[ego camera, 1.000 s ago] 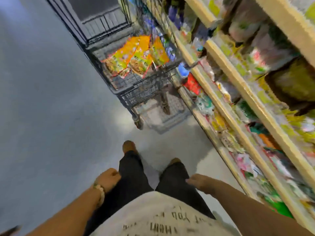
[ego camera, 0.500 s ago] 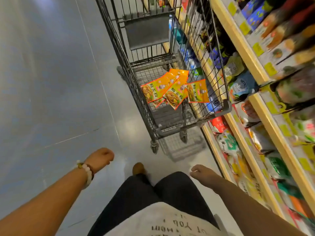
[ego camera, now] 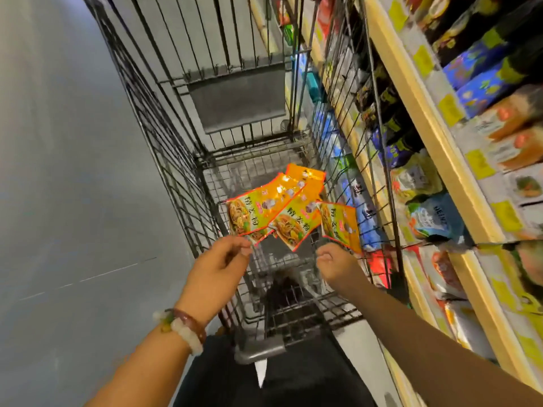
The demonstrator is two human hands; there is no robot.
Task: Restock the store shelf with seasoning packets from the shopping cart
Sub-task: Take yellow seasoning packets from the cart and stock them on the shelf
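my left hand (ego camera: 219,261) is pinching the corner of a seasoning pkt (ego camera: 249,215), more pkts (ego camera: 296,218) lying in the cart (ego camera: 182,160). right hand (ego camera: 338,264) is gripping another pkt (ego camera: 339,224) w/ curled fingers, shelf (ego camera: 435,136) running alongside.

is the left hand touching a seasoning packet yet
Touching: the head view shows the left hand pinching the bottom corner of the leftmost seasoning packet.
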